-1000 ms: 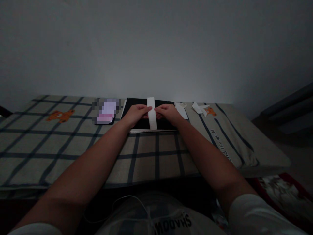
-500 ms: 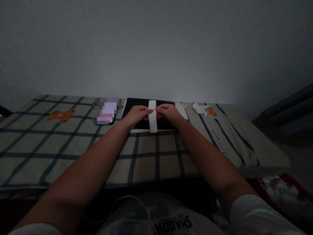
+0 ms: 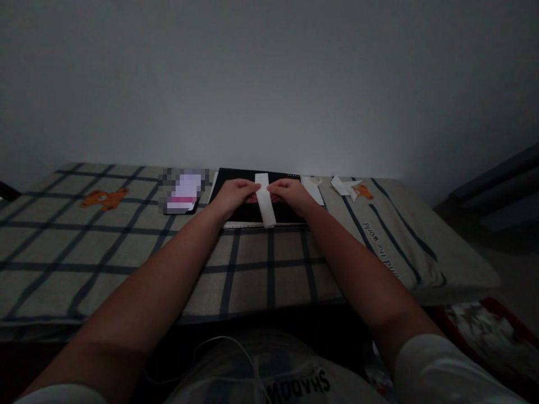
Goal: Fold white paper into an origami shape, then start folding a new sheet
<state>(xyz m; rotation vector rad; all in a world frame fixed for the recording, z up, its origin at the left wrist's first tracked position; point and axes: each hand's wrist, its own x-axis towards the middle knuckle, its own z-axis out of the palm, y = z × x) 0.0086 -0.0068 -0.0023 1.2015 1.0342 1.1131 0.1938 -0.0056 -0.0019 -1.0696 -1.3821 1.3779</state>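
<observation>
Pinching an already skinny white paper strip (image 3: 265, 207), not doubled up yet, in left hand (image 3: 231, 196) and right hand (image 3: 292, 194) above black notebook (image 3: 245, 213).

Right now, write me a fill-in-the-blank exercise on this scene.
The left hand and right hand hold a narrow ____ paper strip.
Under both hands lies a flat rectangular ____ cover.
The lit rectangular phone lies ____ of the cover.
The creased white paper scrap lies nearer the ____ hand.

White; black; left; right.
</observation>
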